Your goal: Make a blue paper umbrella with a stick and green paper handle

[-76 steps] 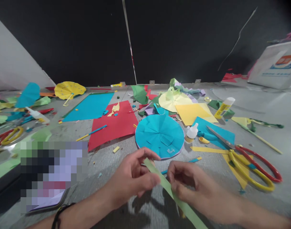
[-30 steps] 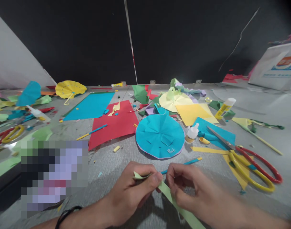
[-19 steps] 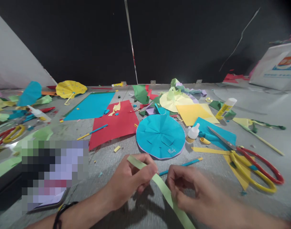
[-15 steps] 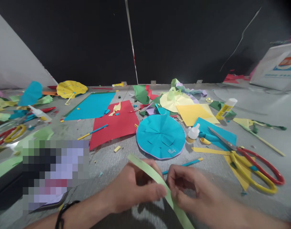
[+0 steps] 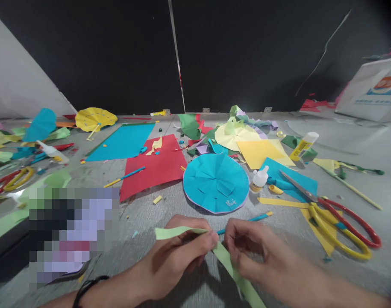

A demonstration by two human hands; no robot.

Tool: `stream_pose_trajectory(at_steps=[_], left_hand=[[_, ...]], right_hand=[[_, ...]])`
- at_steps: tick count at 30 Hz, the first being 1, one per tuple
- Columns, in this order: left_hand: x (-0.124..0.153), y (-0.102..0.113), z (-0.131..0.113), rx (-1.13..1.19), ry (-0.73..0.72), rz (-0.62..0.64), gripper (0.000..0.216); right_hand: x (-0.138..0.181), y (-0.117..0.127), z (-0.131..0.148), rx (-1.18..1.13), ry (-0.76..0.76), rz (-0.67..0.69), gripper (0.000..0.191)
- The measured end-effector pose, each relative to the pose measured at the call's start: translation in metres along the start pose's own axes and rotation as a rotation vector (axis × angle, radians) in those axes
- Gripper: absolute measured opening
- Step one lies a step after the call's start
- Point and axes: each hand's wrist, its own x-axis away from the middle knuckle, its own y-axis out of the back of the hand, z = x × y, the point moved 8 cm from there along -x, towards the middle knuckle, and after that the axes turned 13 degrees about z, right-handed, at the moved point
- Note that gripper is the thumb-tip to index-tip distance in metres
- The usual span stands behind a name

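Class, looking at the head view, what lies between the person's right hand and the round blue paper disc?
In the head view, a thin blue strip with a yellow tip lies between the right hand and the round blue paper disc.

Red-and-yellow-handled scissors (image 5: 299, 187) lie right of a folded turquoise paper circle (image 5: 216, 184).

you have a pale green paper strip (image 5: 229, 266) in front of you. the pleated paper disc (image 5: 216, 182) shows turquoise with a lilac rim and radial fold lines. the paper sheet (image 5: 153, 169) left of it is red. the scissors (image 5: 342, 241) show red and yellow handles.
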Motion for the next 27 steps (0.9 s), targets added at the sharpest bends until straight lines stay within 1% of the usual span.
stream_pose_trajectory(at_steps=[5, 10, 14, 16, 17, 19, 21, 24, 27], left_hand=[[0.000, 0.001, 0.000, 0.028, -0.006, -0.014, 0.049], [0.002, 0.011, 0.004, 0.100, -0.039, -0.081, 0.044], [-0.001, 0.014, 0.003, 0.086, -0.076, -0.085, 0.048], [-0.005, 0.010, 0.000, 0.082, -0.092, -0.047, 0.044], [-0.007, 0.005, 0.000, 0.087, -0.086, -0.006, 0.040], [-0.010, -0.006, 0.002, 0.094, -0.048, 0.089, 0.036], [-0.010, -0.016, 0.005, 0.068, 0.001, 0.154, 0.039], [-0.006, -0.020, 0.004, -0.025, 0.017, 0.174, 0.046], [-0.003, -0.015, -0.002, -0.120, -0.003, 0.152, 0.048]], right_hand=[[-0.001, 0.001, 0.000, -0.035, -0.005, 0.008, 0.014], [0.001, 0.002, 0.000, -0.067, -0.032, 0.017, 0.014], [0.001, 0.000, -0.004, -0.092, -0.027, 0.019, 0.014], [0.000, -0.002, -0.007, -0.097, -0.015, 0.017, 0.014], [0.000, -0.003, -0.009, -0.094, -0.008, 0.018, 0.013], [-0.001, -0.003, -0.012, -0.079, -0.001, 0.012, 0.012], [-0.001, -0.004, -0.014, -0.060, -0.003, 0.005, 0.012], [0.000, -0.005, -0.014, -0.036, -0.020, 0.009, 0.012], [0.001, -0.005, -0.009, -0.025, -0.014, 0.007, 0.012]])
